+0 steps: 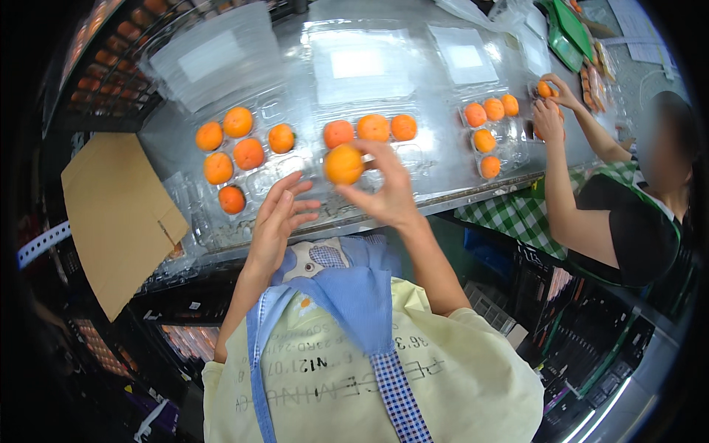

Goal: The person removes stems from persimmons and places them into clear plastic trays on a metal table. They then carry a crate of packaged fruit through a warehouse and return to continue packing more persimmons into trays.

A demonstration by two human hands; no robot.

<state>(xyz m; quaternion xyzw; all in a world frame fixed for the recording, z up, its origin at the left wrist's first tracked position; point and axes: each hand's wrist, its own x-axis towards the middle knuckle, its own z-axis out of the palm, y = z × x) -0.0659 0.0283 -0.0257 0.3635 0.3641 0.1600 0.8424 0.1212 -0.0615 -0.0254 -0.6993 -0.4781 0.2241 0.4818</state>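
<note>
My right hand (388, 185) holds a round orange fruit (344, 164), which looks like a persimmon, above the front of the middle clear plastic clamshell tray (401, 158). Three similar fruits (373, 128) sit in that tray's far row. My left hand (284, 216) is empty, its fingers apart, over the table's front edge. Beside it lies the left clamshell tray (268, 180), with several fruits (248, 154) in its cells and some cells bare. Both trays have their clear lids (360, 66) folded back, each bearing a pale rectangle.
At right, a co-worker's hands (549, 116) hold fruit over another tray. A third clamshell (509, 152) holds several fruits. A cardboard sheet (122, 216) and a black crate of fruit (105, 72) stand left. Green baskets (568, 36) lie at the far right of the metal table (443, 185).
</note>
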